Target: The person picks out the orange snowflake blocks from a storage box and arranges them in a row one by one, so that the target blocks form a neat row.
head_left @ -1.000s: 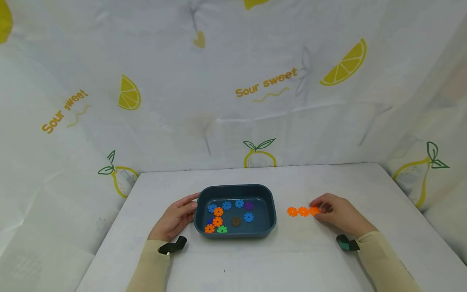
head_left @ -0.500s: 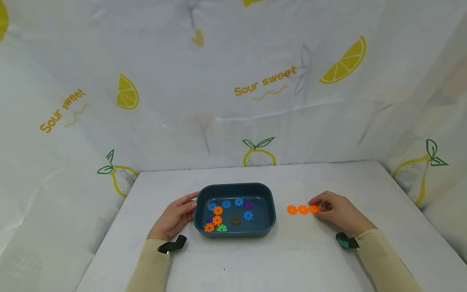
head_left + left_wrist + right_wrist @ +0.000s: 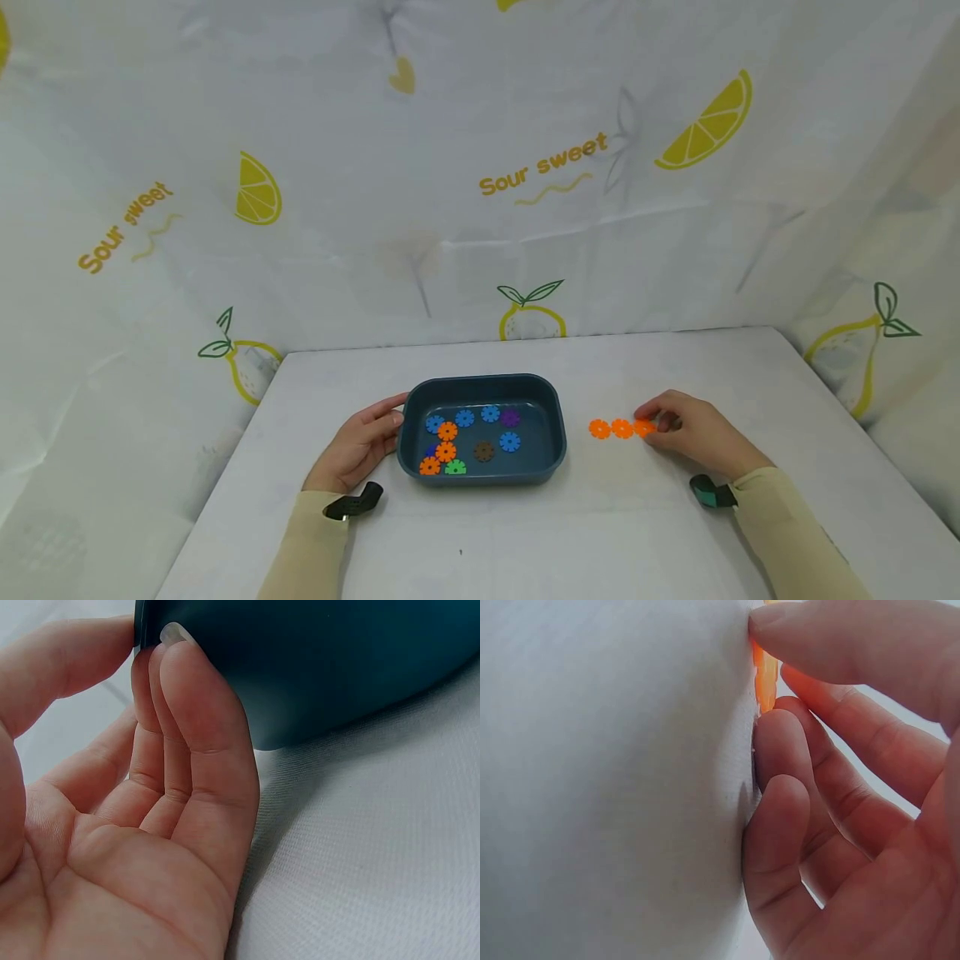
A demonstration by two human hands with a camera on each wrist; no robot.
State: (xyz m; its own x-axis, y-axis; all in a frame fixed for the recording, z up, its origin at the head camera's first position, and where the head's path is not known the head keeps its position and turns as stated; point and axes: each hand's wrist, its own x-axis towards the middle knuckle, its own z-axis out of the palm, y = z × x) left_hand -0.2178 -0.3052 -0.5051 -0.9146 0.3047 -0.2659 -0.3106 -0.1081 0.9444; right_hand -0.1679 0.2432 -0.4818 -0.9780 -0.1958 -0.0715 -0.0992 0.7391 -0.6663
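In the head view my left hand (image 3: 356,450) holds the left end of a dark teal tray (image 3: 517,479). The left wrist view shows the thumb at the tray's rim and bent fingers (image 3: 206,712) against its outer wall. Notched plastic discs in several colours lie in the tray, among them an orange disc (image 3: 447,431), a green disc (image 3: 455,468) and a brown disc (image 3: 483,452). To the right, my right hand (image 3: 705,433) pinches an orange notched disc (image 3: 642,427) at the end of a row, its edge showing in the right wrist view. Two more orange discs (image 3: 622,428) continue the row leftward.
A white cloth covers the table (image 3: 540,542). Behind it hangs a white curtain (image 3: 420,233) printed with lemons and lettering. Black straps (image 3: 356,502) circle the wrists over beige sleeves.
The head view has tilted slightly, so everything sits a little higher in it. Both hands, the tray and the discs otherwise keep their places.
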